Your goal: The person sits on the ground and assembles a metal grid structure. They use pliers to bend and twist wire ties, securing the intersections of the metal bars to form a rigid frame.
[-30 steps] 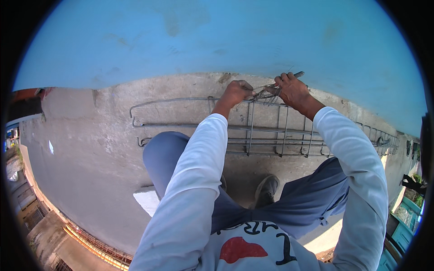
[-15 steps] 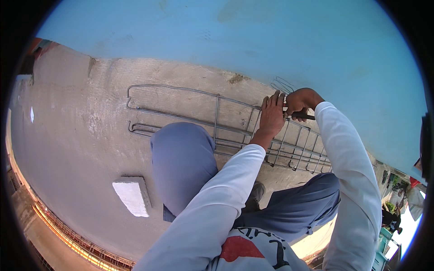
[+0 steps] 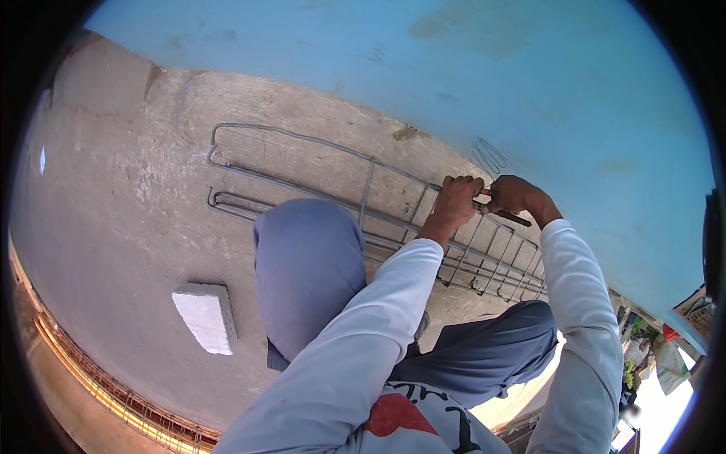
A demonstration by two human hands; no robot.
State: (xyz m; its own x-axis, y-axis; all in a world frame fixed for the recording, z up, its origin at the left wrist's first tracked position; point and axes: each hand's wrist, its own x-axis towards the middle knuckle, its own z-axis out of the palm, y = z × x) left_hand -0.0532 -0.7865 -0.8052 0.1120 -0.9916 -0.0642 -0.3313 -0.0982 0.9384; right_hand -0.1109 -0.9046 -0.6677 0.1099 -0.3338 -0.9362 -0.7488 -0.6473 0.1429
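A long cage of steel rebar lies across the ground in front of me, its bent bar ends at the left and its cross ties closer together toward the right. My left hand is closed with curled fingers at the cage's far top bar. Just right of it, my right hand grips a plier-like tool with a dark handle and a bit of red. The tool's head sits between both hands by the bar; what it bites on is too small to make out.
Beyond the cage stands a blue wall, with thin bent wires near its foot. A pale block lies on the concrete ground to my left. My bent knees flank the cage's near side.
My left fingers, stretched out flat before, are now curled in. Both hands sit slightly lower in view, and my right wrist has turned. The view has shifted a little.
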